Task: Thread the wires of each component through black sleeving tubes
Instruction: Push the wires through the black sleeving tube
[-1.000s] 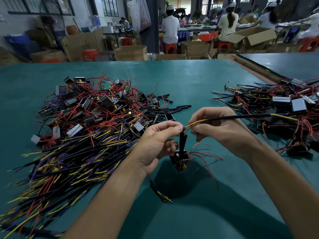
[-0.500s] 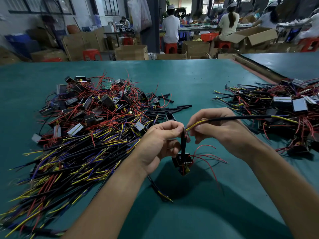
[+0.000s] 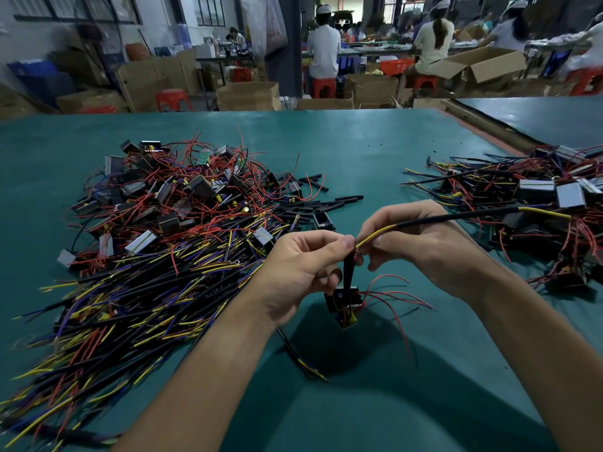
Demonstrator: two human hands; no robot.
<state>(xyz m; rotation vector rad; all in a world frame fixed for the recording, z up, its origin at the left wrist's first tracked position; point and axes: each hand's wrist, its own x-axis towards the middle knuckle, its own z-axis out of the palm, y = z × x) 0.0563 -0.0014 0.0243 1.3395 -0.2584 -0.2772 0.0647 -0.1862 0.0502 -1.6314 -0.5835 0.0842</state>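
My left hand (image 3: 303,269) pinches the top of a short black tube (image 3: 348,272) between thumb and forefinger, with the other fingers curled in under it. The tube hangs straight down to the component (image 3: 344,303), a small black block that dangles below my fingers, over the middle of the desk (image 3: 359,151) and nearer the front edge. Thin red wires (image 3: 391,295) spring loose from the block and fan out to the right.

My right hand (image 3: 421,243) sits just beside the left, fingertips almost touching. Its thumb and fingers are closed in a narrow pinch on a yellow wire (image 3: 375,234) right where that wire leaves the top of the tube. The wire runs up into a long black sleeve (image 3: 456,218), which slants across my right hand toward the right edge. A yellow tip (image 3: 545,213) shows out of its far end.

A big heap (image 3: 163,223) of components, red wires and yellow and blue sleeved leads spreads from the left edge down to the front left corner. Loose tubes (image 3: 326,203) lie between the heap and my hands. A smaller heap (image 3: 538,197) sits at the right edge. One sleeved lead (image 3: 300,357) lies on the desk under my left wrist.

Past the far edge stand boxes (image 3: 248,96) and red stools (image 3: 323,86) with people seated.
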